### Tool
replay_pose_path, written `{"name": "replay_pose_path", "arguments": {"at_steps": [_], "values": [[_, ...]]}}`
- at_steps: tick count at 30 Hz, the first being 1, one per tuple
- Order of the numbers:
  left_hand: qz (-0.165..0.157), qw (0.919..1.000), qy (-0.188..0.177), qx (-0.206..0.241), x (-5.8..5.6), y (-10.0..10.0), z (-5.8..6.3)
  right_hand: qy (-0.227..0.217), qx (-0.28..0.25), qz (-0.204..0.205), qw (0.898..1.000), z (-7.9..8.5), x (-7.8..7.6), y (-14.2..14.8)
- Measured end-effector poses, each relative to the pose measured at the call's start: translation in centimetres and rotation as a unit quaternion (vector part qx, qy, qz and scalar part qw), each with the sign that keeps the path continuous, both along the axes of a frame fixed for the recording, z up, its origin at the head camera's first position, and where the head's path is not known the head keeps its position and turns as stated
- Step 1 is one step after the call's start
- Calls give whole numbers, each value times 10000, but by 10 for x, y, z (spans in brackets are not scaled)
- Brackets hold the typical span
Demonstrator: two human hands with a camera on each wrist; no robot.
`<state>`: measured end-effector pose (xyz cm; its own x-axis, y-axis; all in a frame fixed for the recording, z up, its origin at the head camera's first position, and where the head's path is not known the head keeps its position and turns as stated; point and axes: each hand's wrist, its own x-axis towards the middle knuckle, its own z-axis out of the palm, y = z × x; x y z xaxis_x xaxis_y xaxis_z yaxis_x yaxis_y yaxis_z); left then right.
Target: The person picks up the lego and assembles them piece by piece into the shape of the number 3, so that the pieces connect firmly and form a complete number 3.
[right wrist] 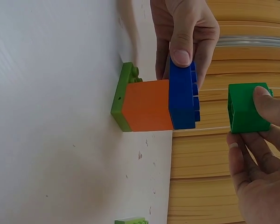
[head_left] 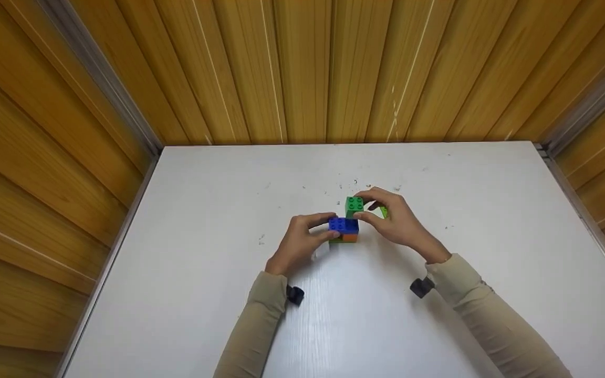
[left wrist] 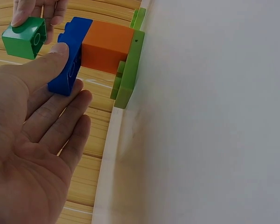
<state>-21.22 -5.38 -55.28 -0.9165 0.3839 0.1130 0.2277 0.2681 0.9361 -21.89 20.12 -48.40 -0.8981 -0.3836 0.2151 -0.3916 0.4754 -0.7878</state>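
A small stack stands on the white table: a flat lime-green brick (left wrist: 130, 74) at the bottom, an orange brick (right wrist: 147, 105) on it, and a long blue brick (right wrist: 182, 95) across the top. The left hand (head_left: 299, 239) pinches the blue brick's left end between thumb and fingers. Above the stack's right end, the right hand (head_left: 394, 218) holds a square green brick (head_left: 354, 205) by its sides, studs up. In the right wrist view a gap separates the green brick (right wrist: 248, 108) from the blue one.
Behind the right hand lies another lime-green brick (head_left: 384, 211), partly hidden by the fingers. The white tabletop (head_left: 218, 199) carries small dark marks. Wood-patterned panels (head_left: 302, 73) rise behind the table's far edge and along both sides.
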Motion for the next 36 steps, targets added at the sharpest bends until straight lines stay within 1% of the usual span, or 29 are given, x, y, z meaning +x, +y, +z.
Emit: {"name": "replay_pose_path", "arguments": {"at_steps": [6, 12, 20, 26, 36], "values": [[3, 10000, 19, -8, 0, 0, 0, -70, -46, 24, 10000, -5, 3, -2], [20, 9999, 80, -77, -1, 1, 0, 32, 31, 36, 10000, -8, 5, -3], [7, 9999, 76, -109, 0, 0, 1, 44, 115, 2, 9999, -12, 7, -3], [-11, 9999, 28, -99, 1, -2, -1, 51, 50, 71, 9999, -13, 9, -4], [4, 10000, -16, -59, 0, 0, 0, 25, 65, 48, 10000, -15, 8, -4]]}}
